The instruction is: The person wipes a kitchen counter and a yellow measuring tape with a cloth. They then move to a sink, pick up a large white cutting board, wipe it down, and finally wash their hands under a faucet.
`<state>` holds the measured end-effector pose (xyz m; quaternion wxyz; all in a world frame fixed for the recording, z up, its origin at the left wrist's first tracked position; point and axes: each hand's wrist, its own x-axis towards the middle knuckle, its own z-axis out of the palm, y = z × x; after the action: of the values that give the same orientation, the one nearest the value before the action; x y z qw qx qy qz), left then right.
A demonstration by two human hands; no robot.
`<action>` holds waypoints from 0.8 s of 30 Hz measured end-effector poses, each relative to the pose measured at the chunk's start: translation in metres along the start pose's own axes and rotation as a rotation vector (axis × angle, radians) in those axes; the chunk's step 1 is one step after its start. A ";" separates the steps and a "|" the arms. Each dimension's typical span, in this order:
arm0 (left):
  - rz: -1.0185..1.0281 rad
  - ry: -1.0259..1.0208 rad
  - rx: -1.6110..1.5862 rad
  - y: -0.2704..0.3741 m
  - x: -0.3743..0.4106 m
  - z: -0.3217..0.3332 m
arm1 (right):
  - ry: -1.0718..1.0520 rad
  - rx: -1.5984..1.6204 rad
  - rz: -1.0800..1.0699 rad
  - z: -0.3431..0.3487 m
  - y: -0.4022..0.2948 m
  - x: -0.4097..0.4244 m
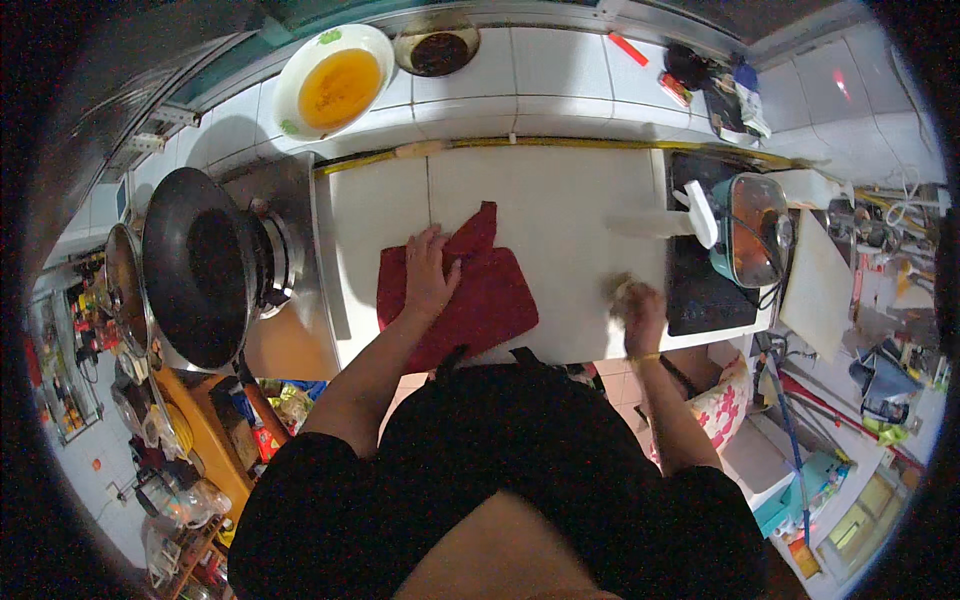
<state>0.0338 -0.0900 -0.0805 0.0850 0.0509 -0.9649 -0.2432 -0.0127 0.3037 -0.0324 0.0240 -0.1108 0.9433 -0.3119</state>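
Note:
A dark red cloth [487,292] lies on the pale countertop [555,202], one narrow corner turned up towards the back. My left hand [429,274] rests on its left part with the fingers spread. Over to the right, my right hand [643,319] grips a brownish crumpled cloth or scouring pad [619,294] against the counter; motion blur hides its exact kind. Behind that hand, a spray bottle [699,214] with a white trigger head stands by the black induction cooktop [709,300].
At the left, a black wok [199,270] sits beside a gas burner [277,259]. On the back tiled ledge stand a white bowl [289,90] of orange liquid and a glass bowl [469,41] with dark contents. A lidded teal container [721,225] and a white cutting board [821,285] are at right.

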 end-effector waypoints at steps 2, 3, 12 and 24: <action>0.074 0.013 -0.200 0.043 0.030 -0.010 | 0.042 -0.183 0.020 0.002 0.025 0.011; 0.097 0.027 -0.289 0.068 0.047 -0.014 | -0.004 -0.238 0.035 0.009 0.033 0.015; 0.339 -0.187 -0.756 0.237 0.129 0.051 | -0.096 -0.002 -0.105 0.015 0.040 -0.010; -0.147 0.010 -0.508 0.255 0.106 0.067 | 0.147 0.273 -0.052 -0.012 0.039 0.089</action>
<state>-0.0971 0.1496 -0.0018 0.0819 0.0989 -0.8662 -0.4829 -0.1081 0.3211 -0.0436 -0.0381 -0.1076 0.8882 -0.4450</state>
